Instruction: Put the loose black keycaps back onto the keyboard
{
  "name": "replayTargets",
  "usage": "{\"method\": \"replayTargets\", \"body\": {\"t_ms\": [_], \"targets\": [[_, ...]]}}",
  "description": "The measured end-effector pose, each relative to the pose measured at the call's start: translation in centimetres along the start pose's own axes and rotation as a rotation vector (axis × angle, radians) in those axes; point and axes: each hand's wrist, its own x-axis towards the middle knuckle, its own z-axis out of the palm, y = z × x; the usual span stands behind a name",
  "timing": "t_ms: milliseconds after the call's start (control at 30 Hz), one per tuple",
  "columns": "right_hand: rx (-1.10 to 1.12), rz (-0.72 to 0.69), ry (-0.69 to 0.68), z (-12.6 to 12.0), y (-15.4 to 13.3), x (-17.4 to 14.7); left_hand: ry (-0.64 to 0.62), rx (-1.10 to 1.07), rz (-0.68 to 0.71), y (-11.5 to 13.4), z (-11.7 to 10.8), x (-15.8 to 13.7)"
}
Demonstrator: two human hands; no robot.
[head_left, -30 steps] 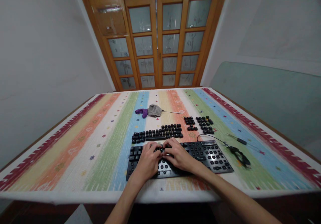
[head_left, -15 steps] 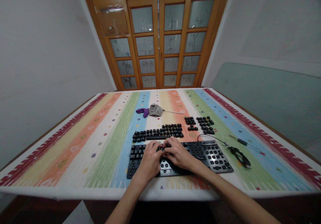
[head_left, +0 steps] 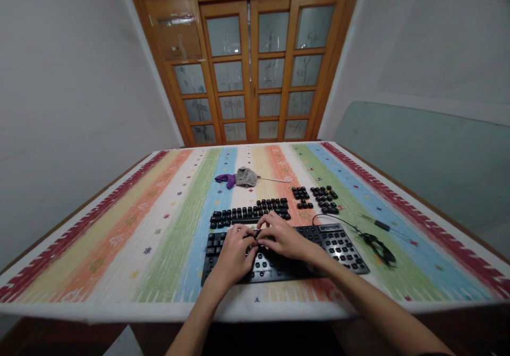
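A black keyboard lies near the table's front edge. Keycaps remain at its left end, while bare key posts show in the middle and on the right. Both my hands rest over its left-centre part, their fingertips meeting. My left hand has bent fingers, with thumb and index closed together. My right hand reaches in from the other side, fingers curled and pinched. Something small and dark sits between the fingertips, too hidden to name. Behind the keyboard, loose black keycaps stand in rows.
More loose keycaps stand in groups at the back right. A coiled black cable and a screwdriver-like tool lie right of the keyboard. Farther back are a grey cloth, a purple cloth and a thin rod.
My left hand has shifted slightly left and my fingertips have drawn slightly apart over the same part of the keyboard. The whole view has tilted a little.
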Motion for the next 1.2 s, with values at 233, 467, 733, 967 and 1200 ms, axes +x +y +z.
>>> {"method": "replayTargets", "body": {"t_ms": [233,467,733,967,1200], "targets": [[-0.14,0.143,0.04,-2.1,5.7,3.8,0.047,0.026,0.024,-0.4,0.1,-1.4],[-0.181,0.219,-0.029,-1.4,10.3,7.2,0.063,0.038,0.027,-0.3,0.3,-2.2],[-0.168,0.198,-0.096,-0.8,11.6,8.3,0.063,0.02,0.021,-0.4,0.5,-3.0],[-0.181,0.191,-0.144,-0.3,12.0,8.3,0.079,0.012,0.001,-0.5,0.9,-3.2],[-0.177,0.168,-0.174,-0.6,11.9,8.1,0.07,0.019,0.009,-0.6,0.8,-3.3]]}}
